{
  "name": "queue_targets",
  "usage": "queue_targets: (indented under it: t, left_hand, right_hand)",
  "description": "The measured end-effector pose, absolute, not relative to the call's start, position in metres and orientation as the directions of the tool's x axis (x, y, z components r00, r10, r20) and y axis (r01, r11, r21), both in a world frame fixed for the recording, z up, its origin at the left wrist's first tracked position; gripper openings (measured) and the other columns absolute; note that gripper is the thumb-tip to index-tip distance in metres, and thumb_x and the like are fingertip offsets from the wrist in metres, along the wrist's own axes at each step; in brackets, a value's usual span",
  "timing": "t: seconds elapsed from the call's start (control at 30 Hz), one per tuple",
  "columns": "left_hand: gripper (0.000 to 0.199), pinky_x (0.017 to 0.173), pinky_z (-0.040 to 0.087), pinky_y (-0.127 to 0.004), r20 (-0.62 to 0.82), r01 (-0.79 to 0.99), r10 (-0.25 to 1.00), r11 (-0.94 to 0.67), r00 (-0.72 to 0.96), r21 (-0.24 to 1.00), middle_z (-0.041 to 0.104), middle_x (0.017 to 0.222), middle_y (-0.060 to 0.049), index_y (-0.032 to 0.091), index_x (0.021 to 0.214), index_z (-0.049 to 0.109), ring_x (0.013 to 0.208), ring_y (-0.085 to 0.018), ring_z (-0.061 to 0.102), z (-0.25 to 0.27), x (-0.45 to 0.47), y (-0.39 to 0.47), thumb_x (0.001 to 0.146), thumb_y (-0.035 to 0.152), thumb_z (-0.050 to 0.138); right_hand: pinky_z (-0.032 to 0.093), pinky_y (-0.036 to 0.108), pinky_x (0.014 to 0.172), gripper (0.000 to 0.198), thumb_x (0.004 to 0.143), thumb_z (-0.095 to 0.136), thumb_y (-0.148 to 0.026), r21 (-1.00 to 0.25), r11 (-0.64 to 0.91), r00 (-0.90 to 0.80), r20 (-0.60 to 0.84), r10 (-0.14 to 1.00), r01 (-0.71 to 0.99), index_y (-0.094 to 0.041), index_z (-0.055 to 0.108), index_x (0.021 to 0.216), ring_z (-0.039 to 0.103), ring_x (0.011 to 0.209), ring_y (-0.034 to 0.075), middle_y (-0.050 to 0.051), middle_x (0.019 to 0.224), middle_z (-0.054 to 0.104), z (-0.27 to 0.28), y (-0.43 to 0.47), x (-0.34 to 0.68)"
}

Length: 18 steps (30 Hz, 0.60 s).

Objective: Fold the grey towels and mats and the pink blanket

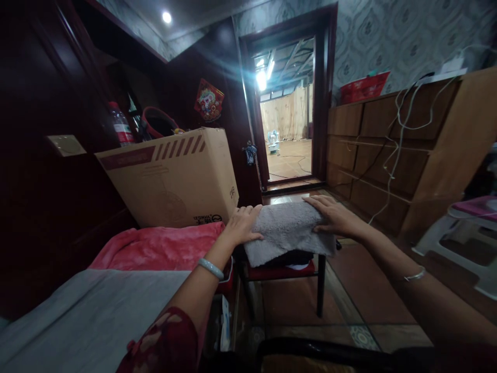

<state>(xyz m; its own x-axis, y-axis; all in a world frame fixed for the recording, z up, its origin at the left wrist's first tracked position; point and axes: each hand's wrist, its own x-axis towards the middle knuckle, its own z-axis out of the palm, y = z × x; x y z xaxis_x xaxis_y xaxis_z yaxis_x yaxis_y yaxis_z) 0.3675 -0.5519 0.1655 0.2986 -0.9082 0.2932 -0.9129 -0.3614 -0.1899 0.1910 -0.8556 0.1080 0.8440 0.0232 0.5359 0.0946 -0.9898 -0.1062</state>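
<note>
A grey cloth (285,223) with a towel-like texture lies over dark items on a red-seated chair (260,273) in front of me. My left hand (244,224) rests on its left edge, fingers stretched forward and thumb apart. On the opposite edge, my right hand (330,213) lies with its fingers extended and its thumb spread on the cloth. Both palms face down and neither hand is closed around the fabric. Dark material shows beneath the cloth's near edge, too shaded to name.
To the left stand a large cardboard box (174,181) and a bed-like surface with a pink blanket (155,246) and grey cover (97,295). Wooden drawers (384,150) with hanging cables line the right, near a white stool (446,228). An open doorway (289,171) lies ahead.
</note>
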Motion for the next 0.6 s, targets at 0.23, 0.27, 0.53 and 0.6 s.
queue_targets:
  t: [0.23,0.27,0.53,0.6]
  left_hand:
    - [0.098,0.104,0.04,-0.046,0.324,-0.868,-0.85,-0.476,0.415,-0.138,0.053,0.143,-0.014,0.022,0.151,0.033,0.127,-0.033,0.052,0.156,0.371,-0.53,0.072,0.051,0.083]
    - [0.092,0.103,0.041,-0.045,0.322,-0.867,-0.85,-0.478,0.416,-0.142,0.055,0.142,-0.013,0.022,0.15,0.035,0.126,-0.032,0.053,0.156,0.372,-0.529,0.075,0.046,0.082]
    - [0.068,0.1,0.044,-0.041,0.308,-0.852,-0.842,-0.502,0.443,-0.148,0.058,0.137,-0.011,0.025,0.144,0.04,0.122,-0.028,0.058,0.151,0.377,-0.533,0.084,0.025,0.072]
    - [0.073,0.101,0.044,-0.041,0.299,-0.856,-0.841,-0.503,0.452,-0.12,0.055,0.141,-0.011,0.026,0.147,0.036,0.126,-0.028,0.056,0.15,0.376,-0.532,0.083,0.024,0.071]
  right_hand:
    - [0.037,0.056,0.114,0.102,0.07,0.076,-0.052,-0.192,-0.978,0.865,0.501,-0.027,0.081,-0.026,0.03,0.157,0.041,0.14,0.038,0.014,0.154,0.044,0.097,-0.88,0.184]
    - [0.037,0.055,0.114,0.098,0.071,0.075,-0.05,-0.195,-0.977,0.859,0.512,-0.026,0.087,-0.026,0.031,0.156,0.041,0.141,0.037,0.013,0.154,0.044,0.095,-0.88,0.184]
    - [0.04,0.052,0.113,0.083,0.076,0.066,-0.03,-0.22,-0.972,0.81,0.583,-0.066,0.079,-0.025,0.034,0.152,0.047,0.136,0.033,0.014,0.147,0.048,0.086,-0.871,0.184]
    - [0.039,0.053,0.113,0.087,0.075,0.067,-0.032,-0.19,-0.979,0.813,0.58,-0.054,0.07,-0.024,0.032,0.154,0.045,0.137,0.034,0.014,0.15,0.047,0.086,-0.872,0.183]
